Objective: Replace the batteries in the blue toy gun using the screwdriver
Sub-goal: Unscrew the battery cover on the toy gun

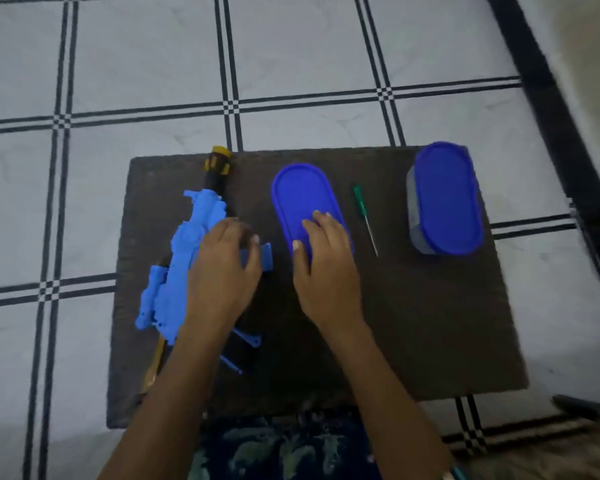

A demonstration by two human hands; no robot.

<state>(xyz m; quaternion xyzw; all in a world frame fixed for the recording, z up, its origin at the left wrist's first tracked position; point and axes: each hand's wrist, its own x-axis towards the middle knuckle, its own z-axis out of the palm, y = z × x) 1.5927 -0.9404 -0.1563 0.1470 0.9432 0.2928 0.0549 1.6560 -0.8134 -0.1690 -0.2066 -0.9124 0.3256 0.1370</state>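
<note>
The blue toy gun (174, 271) lies on the left of a dark board (413, 323), its yellow and black muzzle (217, 168) pointing away from me. My left hand (222, 268) lies over the gun's middle, fingers and thumb curled round the body beside the blue grip (266, 258). My right hand (326, 265) rests with straight fingers on a flat blue oval lid (302, 195) at the board's centre. The screwdriver (364, 216), with a green handle and thin shaft, lies free just right of that lid. No batteries are visible.
A grey container with a blue lid (445, 199) stands at the board's far right. A black and blue part (243, 348) and a yellowish strip (153, 368) lie by the gun's near end. The board sits on a checked sheet (136, 64).
</note>
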